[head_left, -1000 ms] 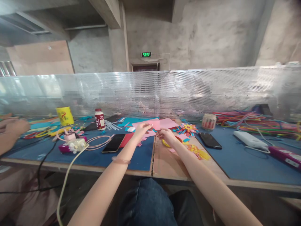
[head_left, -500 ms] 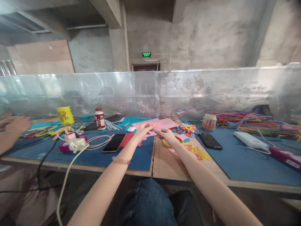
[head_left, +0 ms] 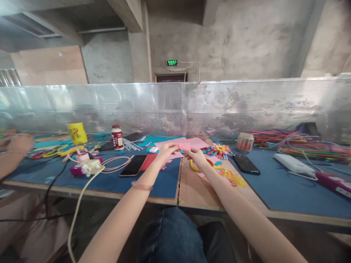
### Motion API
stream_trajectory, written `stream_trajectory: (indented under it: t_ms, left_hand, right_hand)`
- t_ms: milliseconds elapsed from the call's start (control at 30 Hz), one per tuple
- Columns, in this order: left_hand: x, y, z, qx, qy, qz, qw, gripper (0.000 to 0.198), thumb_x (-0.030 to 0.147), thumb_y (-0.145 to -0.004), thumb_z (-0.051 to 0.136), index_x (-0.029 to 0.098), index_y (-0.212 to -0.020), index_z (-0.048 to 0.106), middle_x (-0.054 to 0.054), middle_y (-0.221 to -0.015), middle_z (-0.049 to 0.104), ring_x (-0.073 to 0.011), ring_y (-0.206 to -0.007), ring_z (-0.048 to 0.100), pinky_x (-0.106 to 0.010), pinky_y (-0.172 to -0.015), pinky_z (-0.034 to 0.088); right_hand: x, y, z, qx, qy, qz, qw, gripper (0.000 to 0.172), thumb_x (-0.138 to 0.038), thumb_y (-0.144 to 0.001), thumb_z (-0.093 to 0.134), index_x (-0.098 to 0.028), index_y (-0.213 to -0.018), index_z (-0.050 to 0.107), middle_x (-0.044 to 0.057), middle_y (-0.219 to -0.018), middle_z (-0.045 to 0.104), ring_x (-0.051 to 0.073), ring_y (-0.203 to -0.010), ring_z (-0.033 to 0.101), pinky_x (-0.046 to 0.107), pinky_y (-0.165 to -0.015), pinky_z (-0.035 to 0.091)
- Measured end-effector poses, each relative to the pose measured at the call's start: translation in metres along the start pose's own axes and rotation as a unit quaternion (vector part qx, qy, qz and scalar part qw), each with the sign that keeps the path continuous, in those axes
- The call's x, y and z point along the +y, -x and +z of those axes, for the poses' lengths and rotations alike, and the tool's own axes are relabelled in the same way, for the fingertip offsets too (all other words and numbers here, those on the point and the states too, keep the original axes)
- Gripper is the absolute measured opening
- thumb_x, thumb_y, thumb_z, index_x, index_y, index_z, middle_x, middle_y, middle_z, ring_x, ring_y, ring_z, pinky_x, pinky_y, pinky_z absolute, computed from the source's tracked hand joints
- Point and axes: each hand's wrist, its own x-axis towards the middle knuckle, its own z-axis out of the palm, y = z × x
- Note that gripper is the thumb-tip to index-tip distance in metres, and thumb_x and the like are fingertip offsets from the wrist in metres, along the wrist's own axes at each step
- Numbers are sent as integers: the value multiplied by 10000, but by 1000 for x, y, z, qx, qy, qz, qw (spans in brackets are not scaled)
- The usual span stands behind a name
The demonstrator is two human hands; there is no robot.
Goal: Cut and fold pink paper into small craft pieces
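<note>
A small pink piece of paper (head_left: 184, 146) is held up between my two hands above the table. My left hand (head_left: 166, 152) pinches its left side with thumb and finger. At its right edge my right hand (head_left: 196, 156) closes on it. Larger pink paper sheets (head_left: 197, 142) lie just behind the hands. Below my right hand is a yellow ring-shaped thing (head_left: 192, 166), perhaps scissor handles or tape, partly hidden. A paper flower (head_left: 219, 149) in yellow, red and blue lies to the right, with yellow paper pieces (head_left: 233, 179) nearer me.
Phones lie left (head_left: 133, 165) and right (head_left: 246, 164). A bottle (head_left: 117, 138), a yellow can (head_left: 77, 133) and a jar (head_left: 244, 142) stand farther back. Coloured strips (head_left: 276, 140) pile at right. A power strip (head_left: 86, 168) trails cables. Another person's hand (head_left: 22, 143) is at far left.
The pink paper piece has tilted flatter and my right hand has shifted slightly up and right with it. My left hand stays nearly in place.
</note>
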Motion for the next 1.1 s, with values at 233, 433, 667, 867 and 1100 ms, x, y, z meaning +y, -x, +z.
stream_trajectory:
  t_ms: [233, 433, 667, 867, 1100]
  left_hand:
    - [0, -1, 0, -5, 1, 6, 1000, 292, 390, -673, 639, 157, -844, 678, -76, -822, 696, -190, -798, 619, -276, -659, 443]
    - [3, 0, 0, -2, 8, 1, 1000, 270, 382, -683, 634, 164, -837, 677, -71, -816, 696, -192, -801, 619, -275, -656, 451]
    - [8, 4, 2, -12, 16, -36, 999, 286, 386, -690, 630, 158, -861, 657, -78, -840, 684, -186, -806, 619, -255, -623, 454]
    - [7, 6, 3, -19, 40, -42, 998, 280, 386, -683, 649, 146, -825, 635, -68, -774, 669, -156, -690, 617, -260, -590, 462]
    - [4, 8, 5, -68, 54, -91, 992, 256, 351, -694, 653, 150, -847, 613, -84, -775, 694, -177, -718, 655, -273, -619, 491]
  right_hand:
    - [2, 0, -2, -3, 4, -19, 1000, 325, -443, -644, 657, -164, -808, 657, 23, -728, 630, 124, -660, 536, 228, -611, 403]
    - [1, 1, -2, -4, -6, -15, 1000, 314, -429, -645, 661, -165, -815, 662, 27, -745, 631, 129, -683, 540, 233, -628, 402]
    - [0, 1, 0, -9, -6, 3, 1000, 342, -459, -629, 676, -157, -788, 662, 36, -721, 636, 120, -628, 540, 231, -596, 419]
    - [-2, 0, -1, 83, -41, 37, 995, 401, -547, -679, 599, -148, -692, 630, 59, -649, 614, 124, -549, 534, 239, -506, 401]
    - [5, -4, -3, 34, 32, 3, 999, 304, -470, -683, 588, -168, -715, 597, 26, -647, 617, 120, -548, 535, 245, -531, 416]
